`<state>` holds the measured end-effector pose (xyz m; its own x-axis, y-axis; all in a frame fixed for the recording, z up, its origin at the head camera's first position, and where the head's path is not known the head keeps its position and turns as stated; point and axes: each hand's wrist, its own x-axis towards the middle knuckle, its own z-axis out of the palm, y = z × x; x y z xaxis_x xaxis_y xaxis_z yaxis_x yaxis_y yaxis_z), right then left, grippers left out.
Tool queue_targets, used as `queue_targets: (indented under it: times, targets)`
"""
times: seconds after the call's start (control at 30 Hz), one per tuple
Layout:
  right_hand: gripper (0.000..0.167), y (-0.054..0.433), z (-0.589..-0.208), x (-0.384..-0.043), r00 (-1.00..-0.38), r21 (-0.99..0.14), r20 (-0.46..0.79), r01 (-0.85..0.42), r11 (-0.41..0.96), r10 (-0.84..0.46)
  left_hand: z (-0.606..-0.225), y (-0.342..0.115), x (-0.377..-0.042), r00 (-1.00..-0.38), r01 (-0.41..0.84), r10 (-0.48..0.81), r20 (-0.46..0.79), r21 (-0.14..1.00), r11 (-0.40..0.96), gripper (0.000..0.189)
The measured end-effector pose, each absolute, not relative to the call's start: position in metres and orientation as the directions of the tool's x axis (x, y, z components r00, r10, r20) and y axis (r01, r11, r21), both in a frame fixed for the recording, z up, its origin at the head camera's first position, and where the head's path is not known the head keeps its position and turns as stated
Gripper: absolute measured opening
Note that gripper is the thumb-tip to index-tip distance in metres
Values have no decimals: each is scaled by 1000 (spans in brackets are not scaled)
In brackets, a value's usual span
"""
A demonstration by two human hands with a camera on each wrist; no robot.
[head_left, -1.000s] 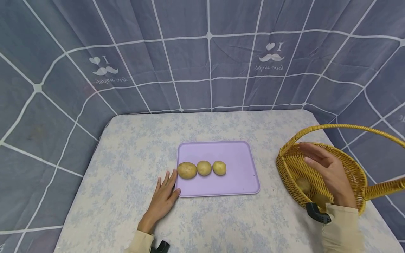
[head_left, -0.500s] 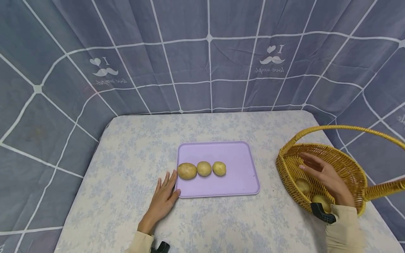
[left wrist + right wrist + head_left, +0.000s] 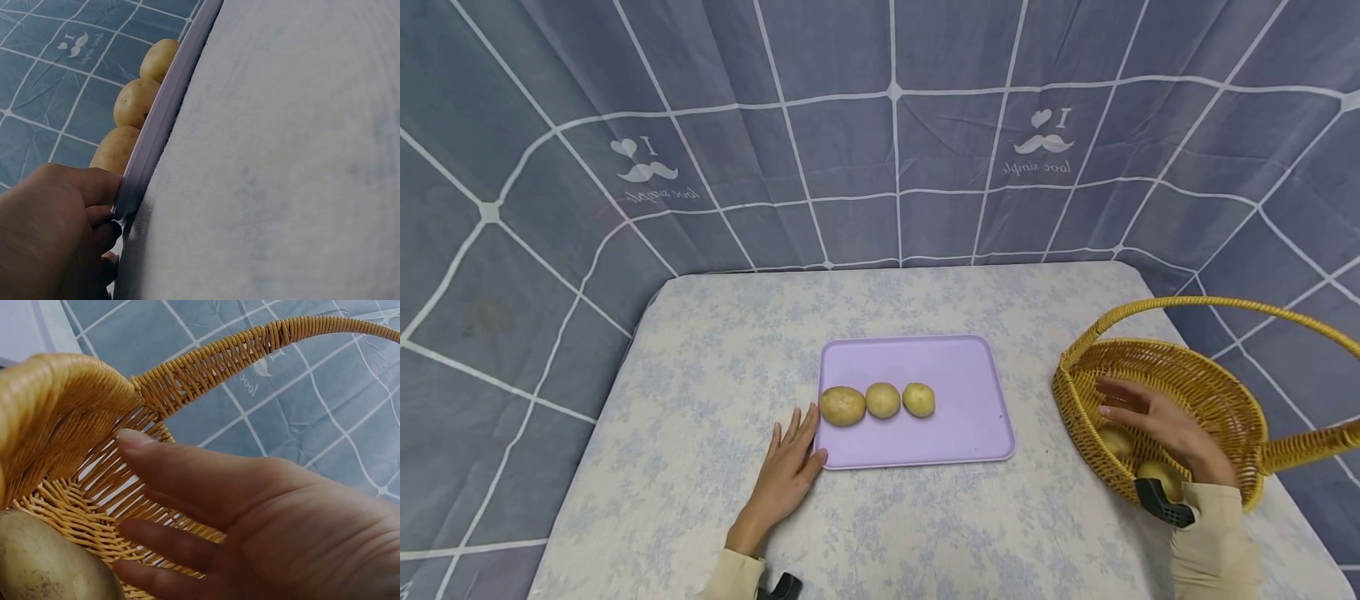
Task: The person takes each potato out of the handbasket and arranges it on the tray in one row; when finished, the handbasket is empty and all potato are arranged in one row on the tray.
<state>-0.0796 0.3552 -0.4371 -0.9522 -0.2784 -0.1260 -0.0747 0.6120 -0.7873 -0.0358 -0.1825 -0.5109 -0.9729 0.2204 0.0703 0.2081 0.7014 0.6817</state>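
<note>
Three potatoes (image 3: 883,401) lie in a row on a lilac tray (image 3: 958,371) in the middle of the table. My left hand (image 3: 790,471) lies flat on the cloth, its fingers (image 3: 94,187) touching the tray's left edge (image 3: 162,125). My right hand (image 3: 1157,425) is open inside a yellow wicker basket (image 3: 1225,400) at the right, fingers (image 3: 181,481) spread just above a potato (image 3: 50,562). Two potatoes (image 3: 1116,440) show in the basket, partly hidden by the hand.
The table wears a pale flowered cloth (image 3: 715,367). A grey-blue checked curtain (image 3: 880,133) closes in the back and both sides. The basket's tall handle (image 3: 1225,307) arches over my right hand. The basket stands near the table's right edge.
My right hand has sunk lower into the basket, towards the potatoes. My left hand and the tray have not moved.
</note>
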Motion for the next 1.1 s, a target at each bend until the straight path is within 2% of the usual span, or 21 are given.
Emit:
queue_targets:
  times: [0.23, 0.47, 0.67, 0.9, 1.1]
  targets:
    - [48, 357, -440, -77, -912, -833, -182, -56, 550, -369, -510, -182, -35, -974, 201, 216, 66, 685, 700, 62]
    - [51, 354, -434, -72, -885, -799, -365, 137, 586, -290, -511, -182, -35, -974, 200, 216, 64, 685, 701, 63]
    - [52, 355, -433, -70, -865, -798, -392, 150, 583, -314, -510, -182, -35, -975, 196, 214, 60, 684, 703, 63]
    - [47, 357, -434, -72, -835, -813, -354, 51, 580, -422, -509, -182, -35, -975, 195, 213, 59, 680, 707, 63]
    - [42, 359, -434, -72, -832, -831, -365, 88, 549, -418, -508, -182, -35, -975, 194, 215, 55, 684, 704, 63]
